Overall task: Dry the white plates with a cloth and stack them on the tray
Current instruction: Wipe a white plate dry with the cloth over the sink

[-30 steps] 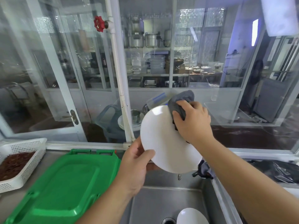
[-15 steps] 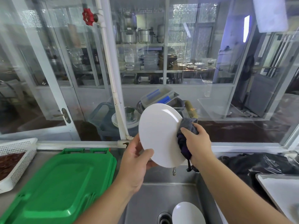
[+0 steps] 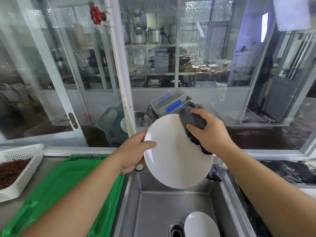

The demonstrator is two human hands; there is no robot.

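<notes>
A steel table (image 3: 10,209) with a sink (image 3: 153,209) stands before glass walls. The left hand (image 3: 132,153) grips the white plate (image 3: 174,154) above the sink; the right hand (image 3: 209,132) fingers press a grey cloth (image 3: 191,119) on it. A green tray (image 3: 68,187) lies left, beside a white basket (image 3: 22,170). Another plate (image 3: 201,225) lies in the sink.

The second plate (image 3: 201,225) in the sink is cut off by the bottom edge, the green tray (image 3: 68,194) is blurred and runs off the lower left, the left hand's (image 3: 132,152) fingers are hidden behind the held plate (image 3: 174,161), and the cloth (image 3: 194,119) disappears under the right hand (image 3: 209,132).
</notes>
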